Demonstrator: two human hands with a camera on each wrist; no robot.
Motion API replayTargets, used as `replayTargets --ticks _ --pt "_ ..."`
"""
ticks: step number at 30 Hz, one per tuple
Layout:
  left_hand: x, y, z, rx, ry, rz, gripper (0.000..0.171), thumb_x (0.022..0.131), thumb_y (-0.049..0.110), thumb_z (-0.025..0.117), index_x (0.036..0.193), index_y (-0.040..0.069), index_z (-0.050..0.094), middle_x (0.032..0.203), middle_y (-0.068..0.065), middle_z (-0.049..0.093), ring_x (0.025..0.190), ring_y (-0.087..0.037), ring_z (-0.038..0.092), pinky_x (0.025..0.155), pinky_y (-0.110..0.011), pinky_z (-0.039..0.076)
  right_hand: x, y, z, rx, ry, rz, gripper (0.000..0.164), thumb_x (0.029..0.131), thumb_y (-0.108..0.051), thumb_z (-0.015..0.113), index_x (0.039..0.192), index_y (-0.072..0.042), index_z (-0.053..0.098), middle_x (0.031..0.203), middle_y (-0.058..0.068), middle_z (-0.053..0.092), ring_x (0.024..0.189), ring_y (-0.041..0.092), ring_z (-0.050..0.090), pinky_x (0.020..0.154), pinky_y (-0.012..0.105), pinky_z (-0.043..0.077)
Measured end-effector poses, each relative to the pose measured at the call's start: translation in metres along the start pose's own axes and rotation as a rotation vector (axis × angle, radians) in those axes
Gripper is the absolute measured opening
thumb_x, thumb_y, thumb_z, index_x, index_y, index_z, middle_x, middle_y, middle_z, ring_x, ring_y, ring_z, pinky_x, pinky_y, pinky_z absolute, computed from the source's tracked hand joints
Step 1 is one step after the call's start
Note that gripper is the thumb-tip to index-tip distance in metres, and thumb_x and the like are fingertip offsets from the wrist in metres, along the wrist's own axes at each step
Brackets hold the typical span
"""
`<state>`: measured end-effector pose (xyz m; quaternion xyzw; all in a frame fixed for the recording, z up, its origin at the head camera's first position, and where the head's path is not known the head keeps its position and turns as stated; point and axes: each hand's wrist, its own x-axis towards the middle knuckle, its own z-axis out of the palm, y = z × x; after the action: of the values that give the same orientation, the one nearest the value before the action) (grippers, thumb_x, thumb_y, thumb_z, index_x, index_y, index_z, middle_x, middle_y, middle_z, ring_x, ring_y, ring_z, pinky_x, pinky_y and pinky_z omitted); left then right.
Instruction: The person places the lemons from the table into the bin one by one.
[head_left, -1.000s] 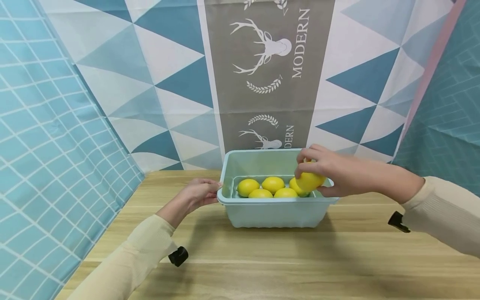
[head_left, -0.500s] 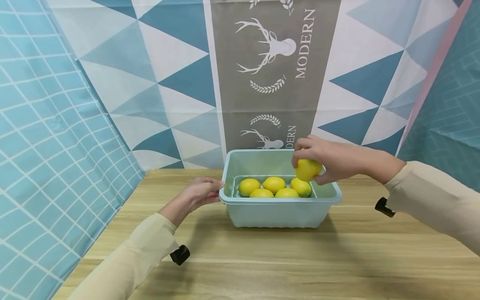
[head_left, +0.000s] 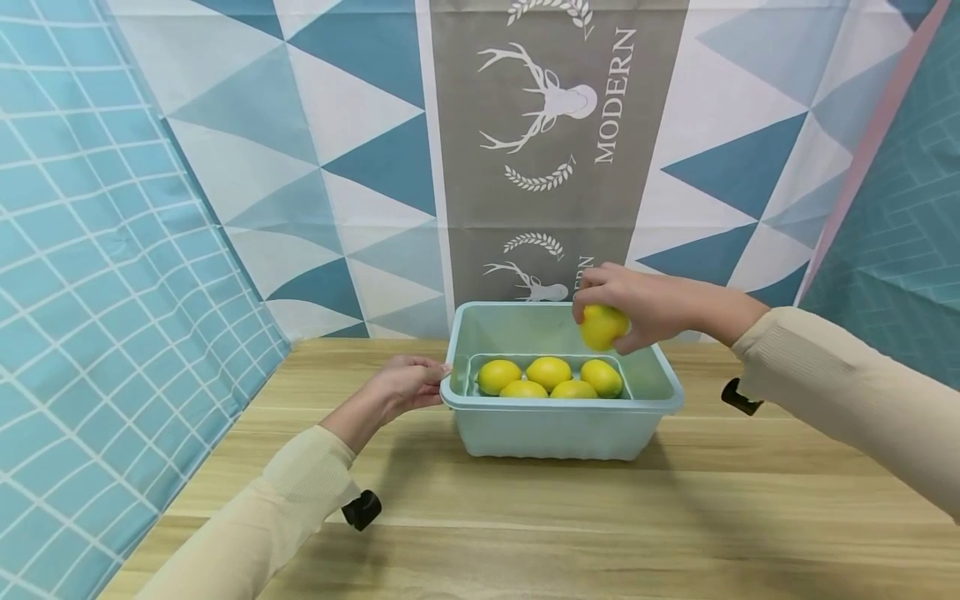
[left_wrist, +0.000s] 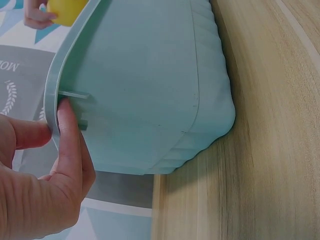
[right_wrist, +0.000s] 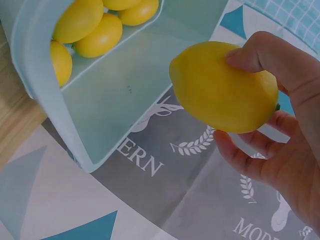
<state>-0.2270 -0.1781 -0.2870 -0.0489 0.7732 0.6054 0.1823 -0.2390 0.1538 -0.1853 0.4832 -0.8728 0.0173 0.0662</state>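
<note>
A pale green plastic basin (head_left: 555,429) stands on the table, with several yellow lemons (head_left: 548,374) lying on its floor. At its left end my left hand (head_left: 401,385) pinches the rim; in the left wrist view the thumb (left_wrist: 32,134) lies on one side of the rim and the fingers on the other. Over the basin's right back part, my right hand (head_left: 637,302) holds another lemon (right_wrist: 225,87) between thumb and fingers, apart from the basin and the lemons inside it.
The wooden table (head_left: 525,525) stretches in front of the basin. Behind it hangs a patterned cloth (head_left: 375,167) with triangles and deer heads. A blue checked cloth (head_left: 90,292) borders the left side, and a teal cloth (head_left: 892,250) the right.
My right hand has risen and moved left with its lemon, away from the lemons on the basin floor. My left hand stays on the rim.
</note>
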Motion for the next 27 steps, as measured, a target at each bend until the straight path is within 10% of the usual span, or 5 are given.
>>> replayTargets --ticks 27 --pt "-0.006 0.004 0.005 0.048 0.046 -0.016 0.042 0.097 0.017 0.055 0.129 -0.008 0.05 0.097 -0.009 0.06 0.079 -0.011 0.06 0.083 -0.028 0.058 0.046 0.018 0.042 0.048 -0.105 0.096 0.04 0.072 -0.01 0.079 0.107 -0.019 0.062 0.106 0.005 0.052 0.103 0.024 0.046 0.086 0.037 0.05"
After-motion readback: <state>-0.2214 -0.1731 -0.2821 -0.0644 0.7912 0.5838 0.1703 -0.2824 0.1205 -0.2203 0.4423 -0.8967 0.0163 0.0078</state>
